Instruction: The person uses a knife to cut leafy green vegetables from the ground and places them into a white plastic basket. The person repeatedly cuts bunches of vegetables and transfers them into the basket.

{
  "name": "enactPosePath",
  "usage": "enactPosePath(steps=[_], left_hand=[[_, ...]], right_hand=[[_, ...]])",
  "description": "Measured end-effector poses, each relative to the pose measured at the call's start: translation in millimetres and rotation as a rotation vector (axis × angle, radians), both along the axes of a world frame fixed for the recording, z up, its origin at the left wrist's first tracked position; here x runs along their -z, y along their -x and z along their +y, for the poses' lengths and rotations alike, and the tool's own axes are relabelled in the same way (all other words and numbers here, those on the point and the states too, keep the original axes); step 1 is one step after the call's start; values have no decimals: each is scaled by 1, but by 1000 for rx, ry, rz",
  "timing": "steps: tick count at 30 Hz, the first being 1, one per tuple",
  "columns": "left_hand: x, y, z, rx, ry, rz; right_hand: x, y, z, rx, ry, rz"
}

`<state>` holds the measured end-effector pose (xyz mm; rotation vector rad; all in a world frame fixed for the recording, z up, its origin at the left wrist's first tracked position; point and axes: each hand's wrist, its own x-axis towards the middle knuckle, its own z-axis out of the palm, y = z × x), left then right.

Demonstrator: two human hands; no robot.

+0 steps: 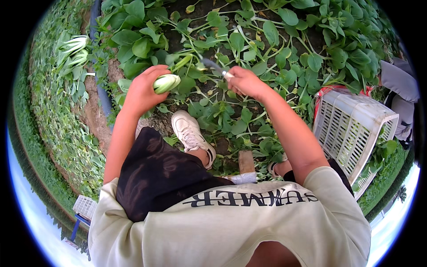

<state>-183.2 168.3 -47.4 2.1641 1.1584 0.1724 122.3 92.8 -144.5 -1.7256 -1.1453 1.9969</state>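
Note:
My left hand [145, 89] is closed around a head of bok choy [166, 83], its pale stem base pointing right. In my right hand [245, 83] is a knife [215, 66] with a light handle; its dark blade, a little blurred, points up and left. A loose green leaf stalk [182, 62] shows between the bok choy and the blade, and whether it is attached cannot be told. Below both hands, cut leaves [238, 128] and stalks lie over dark soil.
White plastic crates [350, 130] with greens stand at the right, beside another person [400, 90]. Standing leafy plants [133, 40] grow ahead. A dark hose [101, 76] runs along the left, with a pile of bok choy [75, 50] beyond. A wooden piece [246, 162] lies between my feet.

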Motion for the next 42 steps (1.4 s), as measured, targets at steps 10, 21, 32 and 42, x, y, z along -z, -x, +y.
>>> enactPosePath(steps=[10,21,32,42], left_hand=[[-67,-41,-37,146,-208,-32],[-76,-61,-36,308,-386,-52],[-74,-66,-35,324,-502,-103],[-73,-67,-40,160,-292,-231]], right_hand=[[-81,17,14,533,-89,520],[-107,-20,8,178,-2,304],[-107,-26,-1,112,16,338],[-119,-41,2,225,-141,395]])
